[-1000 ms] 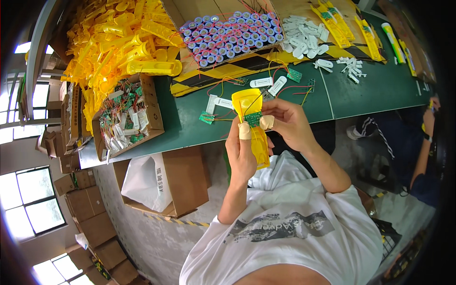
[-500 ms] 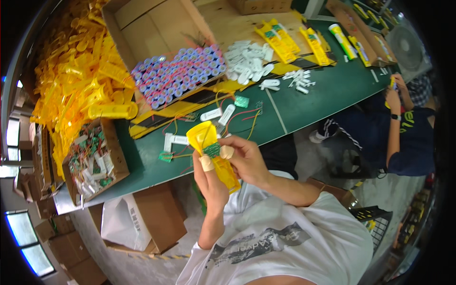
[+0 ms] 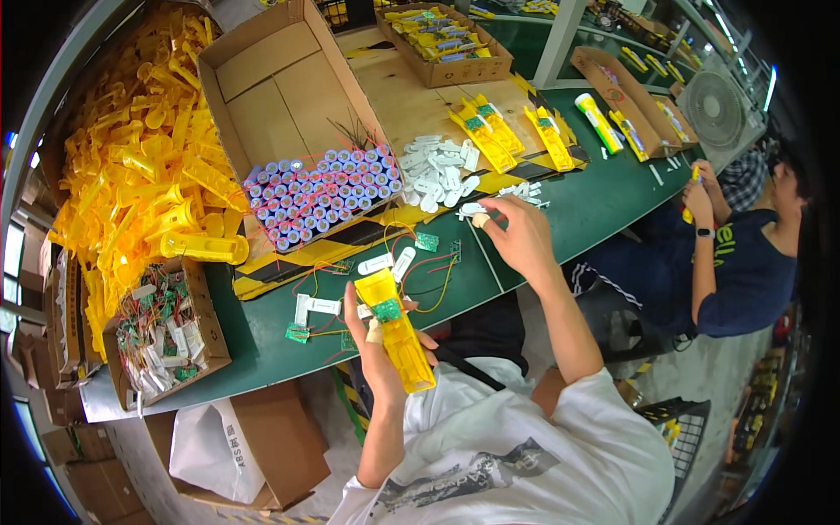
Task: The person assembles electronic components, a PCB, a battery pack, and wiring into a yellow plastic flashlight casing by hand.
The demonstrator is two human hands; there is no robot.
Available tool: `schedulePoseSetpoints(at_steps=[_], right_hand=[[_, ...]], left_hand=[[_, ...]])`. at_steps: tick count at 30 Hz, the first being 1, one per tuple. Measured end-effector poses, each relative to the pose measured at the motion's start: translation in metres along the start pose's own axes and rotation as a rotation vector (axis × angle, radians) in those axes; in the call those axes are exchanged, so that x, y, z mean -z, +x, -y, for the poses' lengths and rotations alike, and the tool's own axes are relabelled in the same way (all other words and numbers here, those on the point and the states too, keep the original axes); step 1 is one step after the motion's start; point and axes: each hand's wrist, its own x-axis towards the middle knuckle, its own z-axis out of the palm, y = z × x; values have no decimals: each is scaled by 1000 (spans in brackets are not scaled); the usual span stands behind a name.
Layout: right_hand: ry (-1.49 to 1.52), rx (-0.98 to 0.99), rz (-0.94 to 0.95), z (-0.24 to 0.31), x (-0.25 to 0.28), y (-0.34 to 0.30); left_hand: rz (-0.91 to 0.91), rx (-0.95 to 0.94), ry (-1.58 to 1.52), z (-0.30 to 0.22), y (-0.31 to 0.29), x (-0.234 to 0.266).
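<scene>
From my distant seat I see the left hand wrapped around a yellow casing, its thumb on the near edge and fingertips showing at the far side. It holds the casing in front of the chest, tilted, open side up, I judge so the green circuit board in its upper part lies in plain sight.

The right hand is away from it, reaching over the green table, with thumb and forefinger drawn close at a white plastic piece; I cannot tell whether they pinch it or only touch it.

Just beyond lie a pile of white pieces and smaller white parts, probably sorted apart for easy picking. Wired boards lie spread near the casing, seemingly within short reach.

Farther out, a cardboard box keeps upright battery cells together; its walls likely stop them rolling. Left of it rises a heap of yellow casings. At right, a co-worker handles a yellow thing.
</scene>
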Motion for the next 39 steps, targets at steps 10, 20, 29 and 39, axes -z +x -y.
schedulePoseSetpoints(at_steps=[10, 20, 29, 39], right_hand=[[-27, -26, 4, -13, -14, -11], [223, 125, 265, -2, 7, -46], [101, -64, -88, -31, 23, -30], [107, -317, -204, -107, 16, 45]], left_hand=[[49, -3, 81, 7, 2, 20], [66, -5, 136, 19, 8, 22], [80, 12, 190, 20, 2, 22], [68, 47, 230, 22, -2, 24]])
